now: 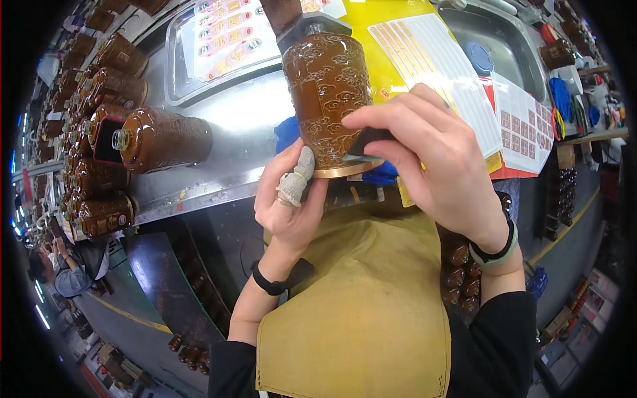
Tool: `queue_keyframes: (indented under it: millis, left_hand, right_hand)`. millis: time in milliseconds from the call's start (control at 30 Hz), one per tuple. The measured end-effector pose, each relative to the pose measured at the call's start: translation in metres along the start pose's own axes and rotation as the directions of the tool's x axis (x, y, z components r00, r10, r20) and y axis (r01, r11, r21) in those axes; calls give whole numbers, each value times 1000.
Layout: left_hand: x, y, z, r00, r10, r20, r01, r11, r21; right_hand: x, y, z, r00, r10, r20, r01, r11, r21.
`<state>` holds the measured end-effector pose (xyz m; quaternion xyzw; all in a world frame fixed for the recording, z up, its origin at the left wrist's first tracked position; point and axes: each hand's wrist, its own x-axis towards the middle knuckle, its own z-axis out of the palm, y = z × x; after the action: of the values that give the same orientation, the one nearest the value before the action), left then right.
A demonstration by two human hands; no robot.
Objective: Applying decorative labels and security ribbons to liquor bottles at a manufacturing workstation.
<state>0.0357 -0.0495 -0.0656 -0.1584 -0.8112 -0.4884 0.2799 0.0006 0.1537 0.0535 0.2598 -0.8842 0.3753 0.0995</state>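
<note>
A brown embossed bottle (pixel 328 83) with a gold band round its base lies tilted, base toward me. Its neck rests at a dark metal support (pixel 312 28). My left hand (pixel 285 199) is closed on the base end; a grey knitted cover (pixel 293 184) sits on one of its fingers. Between thumb and fingers, my right hand (pixel 438 149) pinches a small dark flat piece (pixel 369 140) with a pale edge, perhaps a scraper. That edge lies against the bottle just above the gold band. Part of the piece is hidden by my fingers.
Another brown bottle (pixel 169 140) lies on the metal table at left, by several stacked ones (pixel 109 89). A metal tray (pixel 174 66) holds label sheets (pixel 232 33). Striped strips (pixel 424 56) and a printed sheet (pixel 523 126) lie at right, near a sink (pixel 514 40).
</note>
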Motion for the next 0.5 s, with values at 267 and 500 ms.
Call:
queue_keyframes:
  millis: [267, 500]
  left_hand:
    - [1, -1, 1, 1000, 21, 7, -21, 1000, 7]
    - [-2, -2, 0, 1000, -7, -4, 7, 1000, -5]
  right_hand:
    - [0, -2, 2, 998, -58, -11, 58, 998, 4]
    - [1, -4, -2, 998, -53, -27, 53, 998, -30]
